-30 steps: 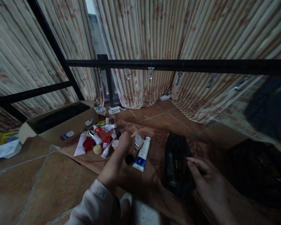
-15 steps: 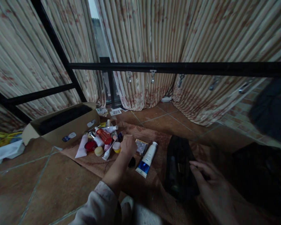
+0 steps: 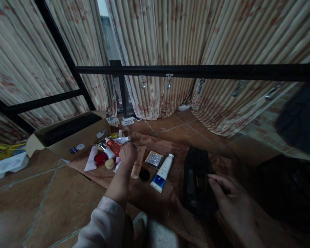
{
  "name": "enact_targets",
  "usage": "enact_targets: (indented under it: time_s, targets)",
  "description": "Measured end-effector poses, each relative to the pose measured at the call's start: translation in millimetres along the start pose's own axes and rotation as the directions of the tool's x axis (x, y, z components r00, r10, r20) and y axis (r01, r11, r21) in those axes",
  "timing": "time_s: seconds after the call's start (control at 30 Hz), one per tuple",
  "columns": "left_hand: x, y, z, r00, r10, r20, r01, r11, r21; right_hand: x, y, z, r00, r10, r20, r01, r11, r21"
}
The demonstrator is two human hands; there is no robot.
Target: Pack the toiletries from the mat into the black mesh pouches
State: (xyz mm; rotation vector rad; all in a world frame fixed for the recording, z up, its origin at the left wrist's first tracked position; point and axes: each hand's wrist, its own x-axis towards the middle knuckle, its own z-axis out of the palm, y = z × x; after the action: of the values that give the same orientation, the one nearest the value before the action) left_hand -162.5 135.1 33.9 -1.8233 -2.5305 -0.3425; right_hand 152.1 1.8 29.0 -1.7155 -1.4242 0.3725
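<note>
My left hand [image 3: 128, 154] is over the right side of a pile of cosmetics, fingers curled and pointing down; what they grip, if anything, is hidden. Next to it lie a red bottle [image 3: 113, 146], a red round container [image 3: 100, 158] and a small cream-lidded jar [image 3: 110, 164]. To its right are a tan tube [image 3: 138, 162], a black round lid-like disc [image 3: 144, 175], a glittery silver compact [image 3: 154, 159] and a white and blue tube [image 3: 162, 174]. My right hand [image 3: 231, 196] pinches the right edge of a black pouch [image 3: 189, 186], whose top is open.
A cardboard box [image 3: 67, 150] with dark contents stands behind the pile. Everything lies on a reddish-brown cloth [image 3: 175, 196] on the tiled floor. A black bag [image 3: 286, 189] is at the right, a white tray [image 3: 9, 165] at the far left. Curtains and a black rail [image 3: 183, 70] are behind.
My left hand has moved left onto the pile, uncovering the tan tube and the black disc; the yellow and white jar is now hidden. My right hand stays on the pouch.
</note>
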Motion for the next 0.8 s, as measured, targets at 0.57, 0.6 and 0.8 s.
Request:
enact_targets:
  time_s: [0.57, 0.6, 0.8]
  targets:
    - [7, -2, -19, 0.984, 0.01, -0.176, -0.017, 0.999, -0.036, -1, -7, 2, 0.999, -0.028, -0.038, 0.032, 0.996, 0.081]
    - [6, -1, -22, 0.983, 0.019, -0.183, -0.031, 0.998, -0.059, -1, -7, 1, 0.999, -0.028, -0.037, 0.031, 0.996, 0.08]
    - [2, 11, -27, 0.952, 0.296, -0.073, -0.304, 0.896, -0.323, -2, -8, 2, 0.999, -0.021, -0.037, 0.024, 0.996, 0.082]
